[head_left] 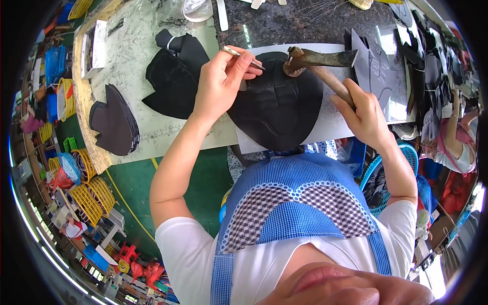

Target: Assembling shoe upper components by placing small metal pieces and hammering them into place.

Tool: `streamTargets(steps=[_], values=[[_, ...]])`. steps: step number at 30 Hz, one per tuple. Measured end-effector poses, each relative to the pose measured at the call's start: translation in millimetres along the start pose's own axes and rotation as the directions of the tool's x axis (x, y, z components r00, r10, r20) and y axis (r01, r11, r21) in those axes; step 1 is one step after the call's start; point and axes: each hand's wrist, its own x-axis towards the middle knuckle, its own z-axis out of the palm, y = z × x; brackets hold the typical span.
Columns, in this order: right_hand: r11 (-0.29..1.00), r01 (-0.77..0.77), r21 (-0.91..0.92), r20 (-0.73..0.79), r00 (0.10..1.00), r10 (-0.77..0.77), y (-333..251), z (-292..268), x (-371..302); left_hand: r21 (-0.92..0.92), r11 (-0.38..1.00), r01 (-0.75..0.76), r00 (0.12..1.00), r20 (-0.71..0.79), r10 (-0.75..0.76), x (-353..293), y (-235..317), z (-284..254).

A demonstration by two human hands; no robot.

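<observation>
A black, rounded flat piece (277,112) with cut lines and stitched-looking marks lies on a white sheet (325,122) at the table's near edge. Above its upper left part, my left hand (221,81) pinches a slim pen-like tool (258,65), its dark tip pointing down to the right near the piece. In my right hand (365,112) is a hammer (325,59), gripped by its wooden handle; the worn metal head hovers over or rests at the piece's upper right, I cannot tell which. Left of my left hand lies a stack of black cut pieces (175,76), tied with a pale band.
A stack of dark pointed pieces (114,122) sits at the table's left. A dark stone slab (305,25) spans the back. Grey panels with line patterns (373,76) lie to the right. Below the right edge stands a blue basket (406,155). Other people work at both sides.
</observation>
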Motion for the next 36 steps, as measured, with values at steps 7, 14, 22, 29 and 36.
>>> streamTargets(steps=[7,14,22,29,36], values=[[0.992,-0.092,0.090,0.022,0.996,0.090,-5.3,-9.7,4.2,0.150,0.982,-0.116,0.993,0.047,0.110,-1.3,0.1,0.7],[0.947,0.250,0.204,-0.146,0.964,-0.223,-26.3,-5.2,5.5,0.785,0.322,-0.530,0.804,0.343,0.486,-3.6,12.8,13.0],[0.924,-0.157,0.349,-0.085,0.976,0.198,-19.9,-9.7,3.1,-0.014,1.000,0.010,1.000,0.025,-0.009,9.5,-2.9,2.5],[0.928,-0.188,0.322,-0.067,0.973,0.221,-14.7,-15.0,3.1,0.103,0.994,-0.023,0.998,0.065,0.017,9.3,-1.0,2.8],[0.911,0.335,0.241,-0.247,0.929,-0.276,-21.4,-5.6,1.2,0.738,0.476,-0.478,0.847,0.243,0.473,2.3,8.0,16.6]])
